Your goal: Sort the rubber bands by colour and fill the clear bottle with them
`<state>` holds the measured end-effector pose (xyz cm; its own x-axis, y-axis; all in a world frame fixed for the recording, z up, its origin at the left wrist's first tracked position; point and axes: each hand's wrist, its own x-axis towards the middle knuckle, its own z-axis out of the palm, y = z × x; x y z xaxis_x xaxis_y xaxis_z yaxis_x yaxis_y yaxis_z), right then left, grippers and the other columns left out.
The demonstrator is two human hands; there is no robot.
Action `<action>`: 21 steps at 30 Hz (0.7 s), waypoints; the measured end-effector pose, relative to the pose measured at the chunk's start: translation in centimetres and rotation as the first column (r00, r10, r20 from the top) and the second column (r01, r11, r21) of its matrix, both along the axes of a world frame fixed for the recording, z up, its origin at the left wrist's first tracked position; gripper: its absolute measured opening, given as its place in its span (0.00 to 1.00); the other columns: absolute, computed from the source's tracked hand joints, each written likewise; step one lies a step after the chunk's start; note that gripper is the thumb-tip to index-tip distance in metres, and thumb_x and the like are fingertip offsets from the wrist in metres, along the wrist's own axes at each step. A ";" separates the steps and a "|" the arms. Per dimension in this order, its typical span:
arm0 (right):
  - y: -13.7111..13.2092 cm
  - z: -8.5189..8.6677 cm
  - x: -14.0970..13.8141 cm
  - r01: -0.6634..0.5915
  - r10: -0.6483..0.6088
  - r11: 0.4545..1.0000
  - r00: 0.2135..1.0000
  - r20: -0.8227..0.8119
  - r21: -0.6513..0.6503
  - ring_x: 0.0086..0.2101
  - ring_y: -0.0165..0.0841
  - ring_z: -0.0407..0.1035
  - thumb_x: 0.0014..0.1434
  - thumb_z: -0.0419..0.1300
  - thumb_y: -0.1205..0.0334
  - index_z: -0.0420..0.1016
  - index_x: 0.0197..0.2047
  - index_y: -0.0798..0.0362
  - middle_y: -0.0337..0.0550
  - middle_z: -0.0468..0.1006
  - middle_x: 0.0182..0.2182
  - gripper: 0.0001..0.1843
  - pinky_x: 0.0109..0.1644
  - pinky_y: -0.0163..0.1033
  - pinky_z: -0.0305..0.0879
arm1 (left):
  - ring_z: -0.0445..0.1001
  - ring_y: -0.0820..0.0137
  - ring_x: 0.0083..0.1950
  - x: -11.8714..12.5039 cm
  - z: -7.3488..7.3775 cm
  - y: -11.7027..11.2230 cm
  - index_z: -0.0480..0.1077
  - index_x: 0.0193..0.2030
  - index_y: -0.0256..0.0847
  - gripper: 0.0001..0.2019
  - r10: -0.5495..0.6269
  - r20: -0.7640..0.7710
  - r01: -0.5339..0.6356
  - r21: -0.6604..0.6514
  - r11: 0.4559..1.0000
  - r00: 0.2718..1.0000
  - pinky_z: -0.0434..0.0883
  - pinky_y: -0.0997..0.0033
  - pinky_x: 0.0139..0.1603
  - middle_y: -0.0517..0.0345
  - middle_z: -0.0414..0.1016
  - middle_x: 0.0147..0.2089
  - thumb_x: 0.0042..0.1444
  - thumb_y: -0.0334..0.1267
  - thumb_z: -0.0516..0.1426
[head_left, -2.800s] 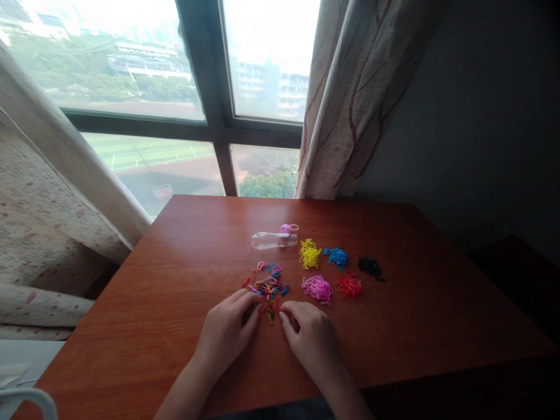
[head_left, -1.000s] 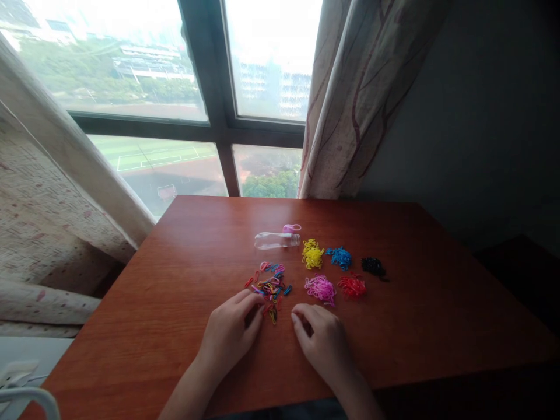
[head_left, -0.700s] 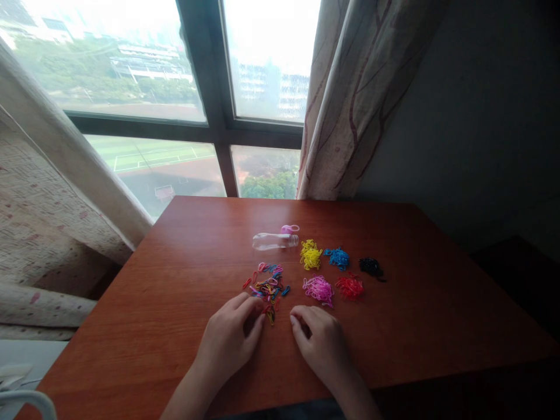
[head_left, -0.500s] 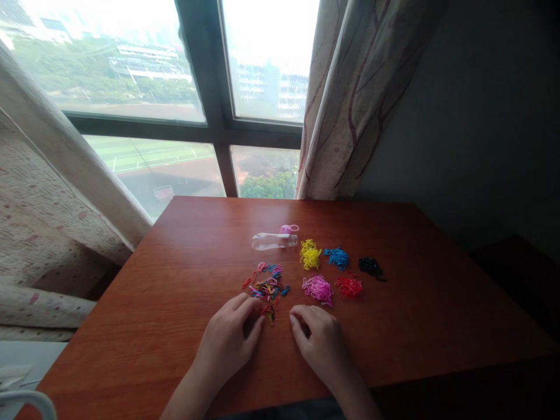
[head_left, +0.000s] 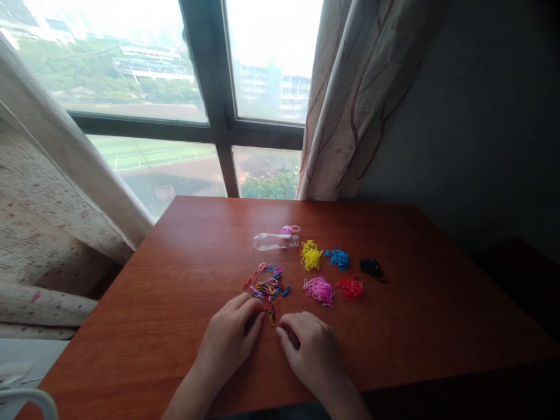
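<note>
A mixed heap of small coloured plastic stitch markers point(head_left: 273, 286) lies on the table in front of me. At its near left edge is my left hand point(head_left: 234, 329), fingers curved, thumb slightly apart from the index finger. Its index fingertip meets a red marker at the heap's rim. Close by on the right, my right hand point(head_left: 308, 347) rests low with bent fingers and a small gap at the thumb. Its fingertips are beside a yellow marker point(head_left: 271, 318) and I see nothing held. The undersides of both hands are hidden.
Sorted piles lie to the right: yellow point(head_left: 311, 256), blue point(head_left: 338, 258), black point(head_left: 371, 267), pink point(head_left: 319, 290) and red point(head_left: 350, 288). A clear bottle point(head_left: 275, 241) lies on its side behind the heap, near a pink looped cap point(head_left: 289, 230). The wooden table point(head_left: 175, 256) meets a window.
My right hand has moved left and slightly nearer to me, closer to the heap and the yellow marker. My left hand stays almost still.
</note>
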<state>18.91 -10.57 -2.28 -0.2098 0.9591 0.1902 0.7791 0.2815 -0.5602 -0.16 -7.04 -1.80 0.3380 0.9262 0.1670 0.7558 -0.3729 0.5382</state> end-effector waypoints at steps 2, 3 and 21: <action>-0.1 0.1 -0.7 -0.002 0.002 1.000 1.000 0.005 -0.004 0.32 0.34 0.70 0.60 0.59 0.66 0.72 0.34 0.48 0.37 0.78 0.29 0.03 0.36 0.37 0.56 | 0.76 0.65 0.42 0.0 0.0 0.0 0.71 0.37 0.44 0.06 -0.001 -0.004 0.001 -0.011 1.000 1.000 0.71 0.68 0.42 0.56 0.76 0.40 0.63 0.34 0.53; -0.1 0.1 -1.0 0.001 -0.001 1.000 1.000 0.005 -0.004 0.32 0.34 0.70 0.60 0.60 0.66 0.72 0.35 0.48 0.37 0.78 0.29 0.03 0.36 0.37 0.55 | 0.75 0.65 0.42 0.0 0.0 0.1 0.71 0.38 0.44 0.07 -0.002 -0.003 0.002 -0.015 1.000 1.000 0.71 0.68 0.42 0.56 0.76 0.40 0.63 0.33 0.52; 0.6 -0.8 -1.2 0.025 -0.025 1.000 0.997 -0.075 0.007 0.30 0.31 0.68 0.60 0.57 0.70 0.71 0.32 0.49 0.36 0.75 0.27 0.07 0.35 0.36 0.50 | 0.76 0.67 0.40 -0.1 0.1 -0.2 0.72 0.41 0.45 0.07 -0.007 0.079 0.008 -0.019 1.000 0.997 0.70 0.71 0.40 0.58 0.76 0.40 0.63 0.34 0.52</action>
<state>17.68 -10.00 -3.11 -0.1708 0.9622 0.2123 0.7420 0.2673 -0.6148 -0.26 -7.26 -1.72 0.3313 0.9271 0.1753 0.7079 -0.3671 0.6034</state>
